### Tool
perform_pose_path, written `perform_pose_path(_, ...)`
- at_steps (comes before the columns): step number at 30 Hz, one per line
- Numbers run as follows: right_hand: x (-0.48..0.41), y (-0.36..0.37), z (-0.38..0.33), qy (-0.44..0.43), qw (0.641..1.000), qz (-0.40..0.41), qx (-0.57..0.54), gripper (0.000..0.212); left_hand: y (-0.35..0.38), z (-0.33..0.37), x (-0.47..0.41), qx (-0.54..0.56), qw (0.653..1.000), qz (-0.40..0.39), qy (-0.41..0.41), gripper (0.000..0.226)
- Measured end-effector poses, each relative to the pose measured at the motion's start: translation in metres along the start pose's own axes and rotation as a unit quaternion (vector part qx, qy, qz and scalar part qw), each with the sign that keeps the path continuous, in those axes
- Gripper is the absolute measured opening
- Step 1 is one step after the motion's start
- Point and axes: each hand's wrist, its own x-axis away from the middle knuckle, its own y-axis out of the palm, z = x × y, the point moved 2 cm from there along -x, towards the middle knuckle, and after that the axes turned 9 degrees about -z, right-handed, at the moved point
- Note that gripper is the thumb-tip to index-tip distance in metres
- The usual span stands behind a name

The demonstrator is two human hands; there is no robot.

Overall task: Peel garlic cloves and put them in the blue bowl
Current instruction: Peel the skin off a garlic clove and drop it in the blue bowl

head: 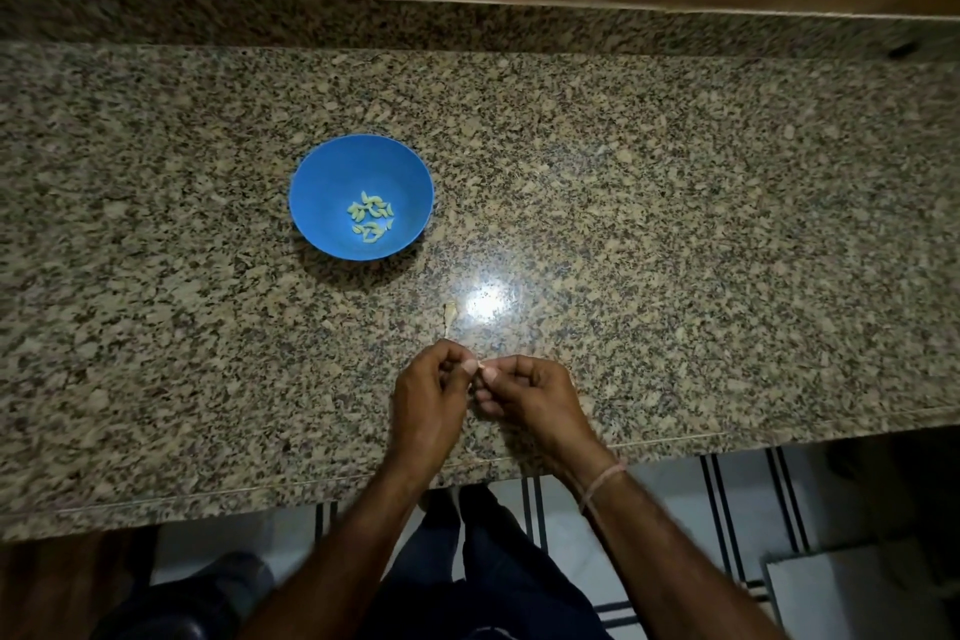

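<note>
Pinching a tiny pale clove (482,367) between their fingertips, the left hand (431,392) and right hand (532,398) meet just above the near part of the counter (675,224). Both hands have their fingers curled inward, thumb and forefinger tips pressed to the clove from either side; only a sliver of it shows between the nails, too small to tell how much skin is on it. A thin pale thread (602,481) circles the right wrist. Just beyond the hands, beside a bright glare on the speckled granite, lies a small papery scrap (449,314), either skin or an unpeeled piece, which I cannot tell. Farther off and to the left stands the bowl (324,172), blue and upright, well apart from the hands, with a small cluster of peeled cloves (371,218) lying on its bottom. Below the counter's near edge a pale floor (675,494) with dark stripes shows.
</note>
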Motion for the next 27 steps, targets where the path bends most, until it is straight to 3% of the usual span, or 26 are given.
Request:
perform_pose_path(6,0.003,0.000,-0.005,-0.120,0.972,0.039,0.200,0.009,-0.001,-0.002,0.001,-0.031,0.999,0.001,-0.020,0.014)
perform_pose_path(10,0.003,-0.001,-0.001,-0.112,0.978,0.034,0.175,0.010,-0.002,0.003,0.001,-0.060,0.998,-0.008,-0.028,0.019)
perform_pose_path(13,0.004,0.000,0.003,-0.141,0.961,0.056,0.233,0.007,-0.003,0.003,0.000,-0.058,0.997,-0.021,-0.054,0.022)
perform_pose_path(16,0.007,0.001,0.001,-0.186,0.939,0.072,0.279,0.007,-0.004,0.005,-0.003,0.059,0.988,-0.058,-0.127,0.027)
perform_pose_path(19,0.006,0.000,-0.002,-0.242,0.889,0.070,0.383,0.007,-0.005,0.006,-0.002,0.219,0.945,-0.108,-0.216,0.027)
perform_pose_path(21,0.007,0.002,-0.004,-0.245,0.877,0.075,0.406,0.008,-0.006,0.008,-0.001,0.172,0.963,-0.100,-0.183,0.028)
perform_pose_path(23,0.006,0.002,-0.007,-0.165,0.931,0.082,0.315,0.013,-0.008,0.011,-0.001,-0.012,0.996,-0.050,-0.071,0.022)
perform_pose_path(25,0.003,0.005,-0.009,-0.007,0.993,0.052,0.102,0.016,-0.009,0.014,0.002,-0.139,0.990,-0.005,0.040,0.014)
perform_pose_path(27,0.004,0.006,-0.012,0.102,0.994,0.016,-0.036,0.020,-0.009,0.012,0.003,-0.199,0.973,0.000,0.119,0.014)
